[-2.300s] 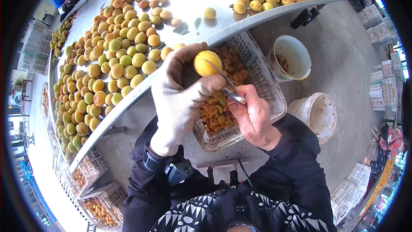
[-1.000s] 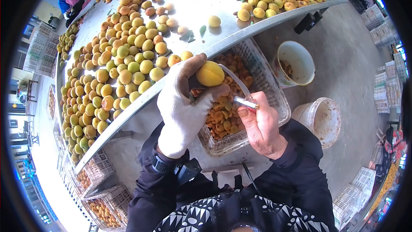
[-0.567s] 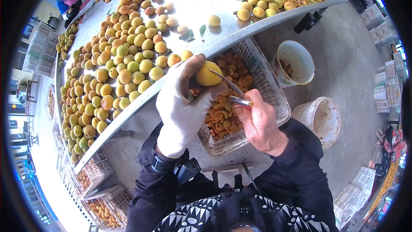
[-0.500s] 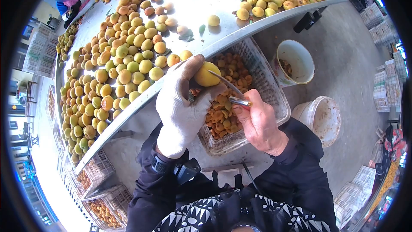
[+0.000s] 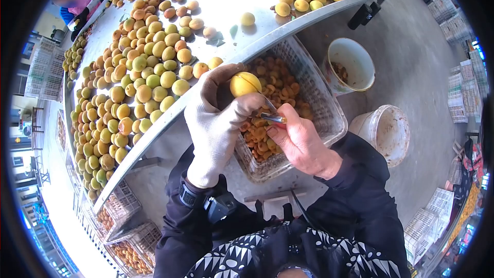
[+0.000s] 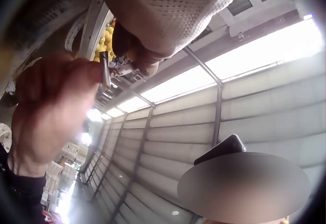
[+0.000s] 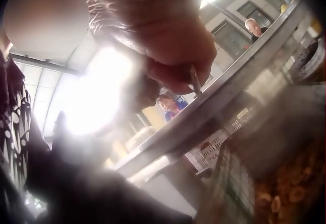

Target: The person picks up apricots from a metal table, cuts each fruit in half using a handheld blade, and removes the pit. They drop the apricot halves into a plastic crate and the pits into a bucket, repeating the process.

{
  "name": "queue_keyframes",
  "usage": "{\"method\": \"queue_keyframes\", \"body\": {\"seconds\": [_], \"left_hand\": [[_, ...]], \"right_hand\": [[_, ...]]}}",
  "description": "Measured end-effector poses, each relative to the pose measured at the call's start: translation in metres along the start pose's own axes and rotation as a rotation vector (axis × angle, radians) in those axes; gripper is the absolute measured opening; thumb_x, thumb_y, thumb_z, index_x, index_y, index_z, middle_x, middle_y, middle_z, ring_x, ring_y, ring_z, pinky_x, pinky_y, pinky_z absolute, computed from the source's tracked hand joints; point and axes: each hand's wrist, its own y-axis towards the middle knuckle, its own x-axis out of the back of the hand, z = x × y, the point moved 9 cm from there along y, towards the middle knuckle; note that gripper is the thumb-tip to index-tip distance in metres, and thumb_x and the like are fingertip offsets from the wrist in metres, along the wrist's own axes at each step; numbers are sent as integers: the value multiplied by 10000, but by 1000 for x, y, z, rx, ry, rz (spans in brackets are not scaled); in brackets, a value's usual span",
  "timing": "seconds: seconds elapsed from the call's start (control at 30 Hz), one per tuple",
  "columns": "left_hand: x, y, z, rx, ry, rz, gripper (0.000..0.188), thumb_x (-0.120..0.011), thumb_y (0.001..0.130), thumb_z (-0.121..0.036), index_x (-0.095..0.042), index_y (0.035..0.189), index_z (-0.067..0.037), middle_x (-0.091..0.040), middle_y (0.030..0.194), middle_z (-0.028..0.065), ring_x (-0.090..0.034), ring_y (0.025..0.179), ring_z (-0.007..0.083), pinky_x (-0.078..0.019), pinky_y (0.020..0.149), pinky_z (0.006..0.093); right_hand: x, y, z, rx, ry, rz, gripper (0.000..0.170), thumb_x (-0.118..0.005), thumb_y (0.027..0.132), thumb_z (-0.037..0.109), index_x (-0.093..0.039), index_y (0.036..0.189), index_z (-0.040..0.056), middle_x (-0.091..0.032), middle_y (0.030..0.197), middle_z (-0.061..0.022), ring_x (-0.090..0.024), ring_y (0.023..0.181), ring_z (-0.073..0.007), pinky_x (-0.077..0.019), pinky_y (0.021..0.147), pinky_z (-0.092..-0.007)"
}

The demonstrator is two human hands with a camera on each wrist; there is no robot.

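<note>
In the head view my left hand (image 5: 213,126), in a white knit glove with brown-stained fingers, holds a yellow apricot (image 5: 245,84) between fingers and thumb. A thin dark line runs across the fruit's upper side. My bare right hand (image 5: 304,144) grips a small knife (image 5: 274,117) with a shiny metal handle, its blade close to the gloved thumb and the apricot's lower right side. Both hands are over a crate (image 5: 343,123) of cut apricot pieces (image 5: 285,93). The left wrist view shows the knife handle (image 6: 105,71) beside the glove; the apricot is hidden there.
A metal table (image 5: 278,41) covered with many whole apricots (image 5: 149,67) lies ahead and left. Two white buckets, one with scraps (image 5: 366,67) and one stained (image 5: 393,136), stand at right. Filled crates (image 5: 128,247) sit lower left. Another person (image 5: 82,0) is at the table's far side.
The right hand and knife have moved left, nearer the glove, and the blade has gone from the fruit's right face to its lower side. A dark line now shows on the apricot.
</note>
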Motion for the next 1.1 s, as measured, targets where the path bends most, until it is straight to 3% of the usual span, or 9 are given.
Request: {"method": "queue_keyframes", "body": {"seconds": [0.07,0.17,0.33,0.47,0.67,0.97,1.0,1.03,1.1], "left_hand": [[-1,-1,13,80,-74,27,547,-811,806,-218,-546,1202,51,-626,1043,96,-622,891,148,-518,775,262],[-4,-2,24,222,-235,21,470,-713,897,-316,-553,1167,34,-615,978,78,-591,779,101,-487,652,222],[-13,-4,45,376,-391,105,434,-502,1006,-450,-565,1111,-34,-599,917,53,-541,647,69,-402,541,184],[-11,-3,36,252,-233,84,479,-490,1002,-484,-566,1143,-32,-594,948,51,-548,662,68,-396,550,177],[-17,1,26,251,-194,110,567,-705,879,-458,-550,1215,-28,-579,960,39,-572,695,55,-439,573,186],[-12,3,26,257,-386,94,481,-624,942,-447,-549,1199,-47,-573,1010,42,-538,774,68,-437,595,164],[-10,10,16,147,-320,199,502,-645,923,-455,-558,1200,-47,-585,1028,33,-553,774,70,-462,622,175],[-7,11,14,144,-322,197,502,-645,923,-455,-558,1200,-47,-585,1028,33,-553,774,70,-462,622,175],[-4,9,19,220,-243,167,553,-697,883,-461,-579,1219,-38,-593,953,17,-557,792,62,-448,624,177]], "right_hand": [[-3,-4,-8,-44,-13,-24,186,-577,957,69,-440,1066,6,-617,837,-176,-621,741,-343,-470,672,-358],[-4,-3,-7,-7,-83,-71,233,-625,913,67,-406,974,12,-610,760,-220,-630,731,-440,-477,570,-462],[3,-1,-11,-2,-206,-98,250,-644,896,79,-416,973,9,-606,749,-218,-628,709,-429,-481,564,-464],[7,-3,-11,14,-216,-107,257,-652,891,83,-420,970,7,-602,738,-212,-628,699,-420,-482,560,-460],[9,0,-7,84,-282,-112,261,-669,877,77,-430,961,15,-590,725,-190,-629,693,-406,-483,552,-443],[29,4,-13,136,-327,-170,224,-713,826,98,-492,835,58,-569,664,-133,-597,590,-352,-465,522,-401],[38,0,-16,168,-299,-227,221,-722,838,129,-522,783,54,-533,613,-52,-556,506,-238,-442,505,-345],[40,1,-13,170,-301,-225,221,-722,838,129,-522,783,54,-533,613,-52,-556,506,-238,-442,505,-345],[61,-2,-28,-88,-37,-364,213,-710,872,155,-553,808,28,-483,612,21,-479,529,-88,-391,500,-268]]}}
